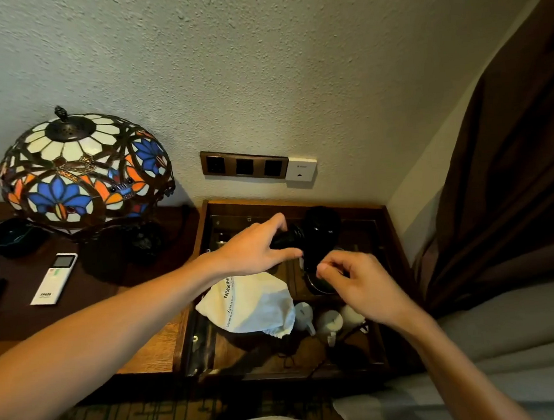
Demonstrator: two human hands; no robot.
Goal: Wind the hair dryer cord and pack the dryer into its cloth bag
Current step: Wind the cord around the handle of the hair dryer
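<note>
A black hair dryer [322,236] hangs over a glass-topped wooden case [394,260]. My left hand [255,251] grips its handle, which points left with cord wound around it. My right hand [357,283] is just below the dryer's barrel, fingers pinched together on what looks like the dark cord; the cord itself is hard to make out there. A white cloth bag [253,304] with printed lettering lies crumpled on the glass, below my left hand. A stretch of black cord [290,358] trails near the case's front.
A stained-glass lamp [80,172] stands at left on a dark wooden table, with a white remote [54,278] and a dark bowl [12,237]. Wall sockets [244,166] sit behind the case. White cups [327,320] show under the glass. A brown curtain [515,174] hangs right.
</note>
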